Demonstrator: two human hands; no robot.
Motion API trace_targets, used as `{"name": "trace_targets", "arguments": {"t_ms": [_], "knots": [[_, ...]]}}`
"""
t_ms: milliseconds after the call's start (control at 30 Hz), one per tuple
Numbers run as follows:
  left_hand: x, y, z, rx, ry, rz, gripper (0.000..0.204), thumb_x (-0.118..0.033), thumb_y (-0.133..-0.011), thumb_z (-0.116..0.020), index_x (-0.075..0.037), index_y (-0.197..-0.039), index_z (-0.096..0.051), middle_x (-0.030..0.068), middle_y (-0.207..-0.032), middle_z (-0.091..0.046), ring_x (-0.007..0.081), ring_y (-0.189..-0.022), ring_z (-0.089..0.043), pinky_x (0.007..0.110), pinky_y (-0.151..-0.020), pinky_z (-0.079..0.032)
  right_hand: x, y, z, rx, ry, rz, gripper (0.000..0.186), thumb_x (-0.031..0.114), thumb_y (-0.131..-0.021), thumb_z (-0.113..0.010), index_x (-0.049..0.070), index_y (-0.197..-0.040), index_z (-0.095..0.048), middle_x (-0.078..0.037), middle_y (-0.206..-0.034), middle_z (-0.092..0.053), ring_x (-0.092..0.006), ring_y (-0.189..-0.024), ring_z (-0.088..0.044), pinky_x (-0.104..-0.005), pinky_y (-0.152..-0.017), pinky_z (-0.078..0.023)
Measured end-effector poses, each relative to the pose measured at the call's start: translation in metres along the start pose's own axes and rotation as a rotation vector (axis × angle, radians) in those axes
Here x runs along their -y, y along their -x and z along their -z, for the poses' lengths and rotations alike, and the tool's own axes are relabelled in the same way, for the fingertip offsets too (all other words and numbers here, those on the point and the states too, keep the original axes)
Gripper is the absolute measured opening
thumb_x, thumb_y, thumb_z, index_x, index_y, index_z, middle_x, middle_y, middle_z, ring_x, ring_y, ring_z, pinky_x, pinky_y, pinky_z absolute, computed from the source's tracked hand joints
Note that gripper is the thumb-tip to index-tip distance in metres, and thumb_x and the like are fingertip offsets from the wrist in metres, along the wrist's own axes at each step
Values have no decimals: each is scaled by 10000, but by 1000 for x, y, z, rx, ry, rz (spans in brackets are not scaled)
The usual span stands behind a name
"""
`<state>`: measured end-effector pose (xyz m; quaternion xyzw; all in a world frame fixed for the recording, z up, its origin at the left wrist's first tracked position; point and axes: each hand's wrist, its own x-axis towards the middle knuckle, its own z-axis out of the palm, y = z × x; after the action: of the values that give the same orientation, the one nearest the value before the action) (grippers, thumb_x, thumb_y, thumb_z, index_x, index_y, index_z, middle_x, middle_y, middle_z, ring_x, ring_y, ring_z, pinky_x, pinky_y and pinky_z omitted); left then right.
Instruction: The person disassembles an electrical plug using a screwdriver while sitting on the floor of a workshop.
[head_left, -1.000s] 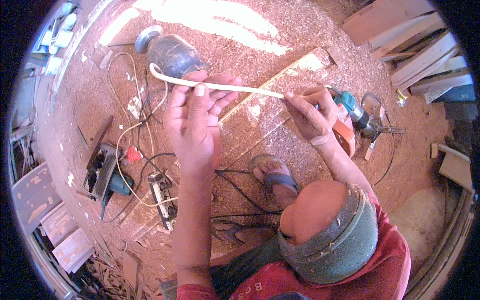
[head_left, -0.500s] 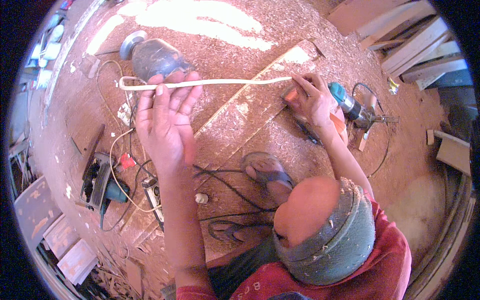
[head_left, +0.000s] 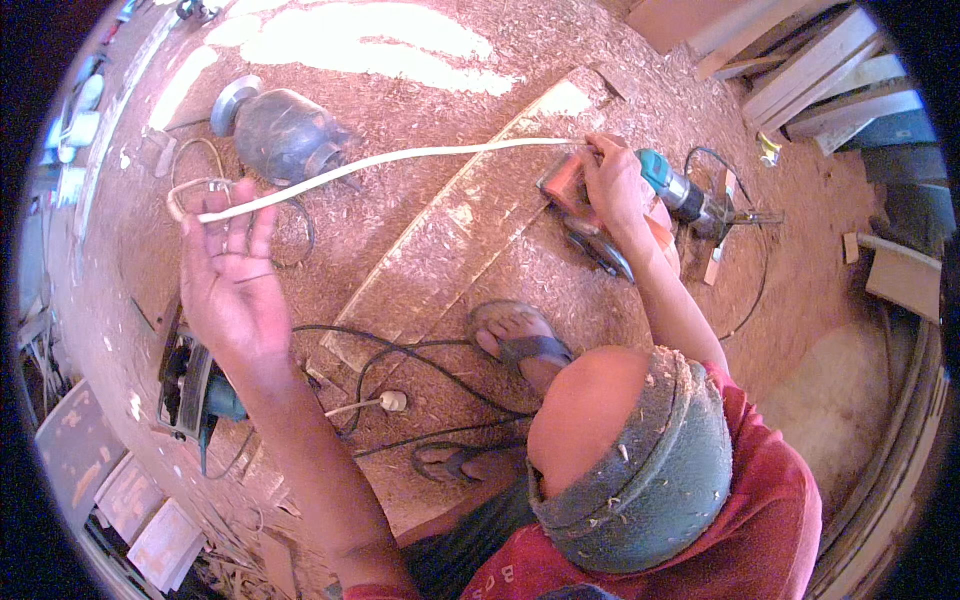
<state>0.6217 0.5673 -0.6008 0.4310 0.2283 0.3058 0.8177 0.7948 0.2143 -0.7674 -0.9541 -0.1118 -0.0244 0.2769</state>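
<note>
A white electrical cord (head_left: 400, 157) stretches between my two hands above the sawdust-covered floor. My left hand (head_left: 237, 290) is palm up, the cord crossing its fingers with the thumb against it. Beyond those fingers, the cord bends back in a loop. My right hand (head_left: 615, 185) pinches the cord near its far right end, the fingertips covering the tip. Below my right hand sits an orange-red power tool (head_left: 565, 185), partly hidden by the hand. A teal and grey drill (head_left: 685, 190) lies just right of it.
A wooden board (head_left: 440, 240) lies diagonally on the floor. A dark rounded metal body (head_left: 285, 135) rests beyond my left hand. A power saw (head_left: 190, 390) and a white plug (head_left: 393, 401) lie nearer. Timber pieces (head_left: 830, 80) are stacked at far right. My sandaled foot (head_left: 515, 335) is between.
My left hand has moved left and slightly down, sliding along the cord, so a longer stretch now spans the hands. My right hand keeps its pinch, and the view has shifted slightly.
</note>
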Motion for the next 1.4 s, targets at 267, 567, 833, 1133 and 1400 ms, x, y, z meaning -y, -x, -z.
{"name": "trace_targets", "arguments": {"t_ms": [267, 567, 833, 1133, 1400], "knots": [[-50, -44, 70, -7, 3, -50, 300, -198, -994, -517, 48, -1160, -559, 203, -1181, -606, 329, -1175, -557, 509, -1090, -395, 40, 34, 1, 8, -75, 78, 519, 151, -860, -645, -75, -1297, -479, -315, -1293, -433, -454, -1180, -476, -452, -1020, -415], [-74, -38, 66, -98, -104, -70, 267, -132, -971, -547, 71, -1140, -586, 195, -1201, -617, 341, -1194, -550, 488, -1102, -394, 93, 51, -9, 61, -178, 319, 639, 172, -862, -653, -81, -1373, -364, -331, -1349, -347, -473, -1248, -419, -467, -1066, -385], [-88, -26, 80, -156, -186, -148, 317, -141, -981, -523, 67, -1220, -529, 116, -975, -627, 232, -958, -590, 404, -959, -460, 140, 53, 1, 67, -297, 477, 597, 163, -839, -672, 94, -1388, -449, -239, -1306, -447, -420, -1165, -489, -487, -1006, -415], [-136, -28, 123, 25, 57, -79, 198, -148, -1015, -400, 17, -987, -506, -12, -593, -292, 123, -506, -281, 269, -504, -285, 126, 67, -11, 178, -59, 674, 328, 195, -781, -671, 207, -1108, -659, -14, -978, -618, -208, -908, -597, -387, -791, -452], [-216, -58, 204, 135, 138, -131, 223, -145, -1013, -396, -45, -817, -435, -12, -577, -264, 111, -484, -261, 278, -465, -243, 125, 60, -5, 155, 5, 642, 279, 221, -796, -634, 187, -1073, -648, -32, -921, -599, -221, -865, -620, -380, -740, -476]]}}
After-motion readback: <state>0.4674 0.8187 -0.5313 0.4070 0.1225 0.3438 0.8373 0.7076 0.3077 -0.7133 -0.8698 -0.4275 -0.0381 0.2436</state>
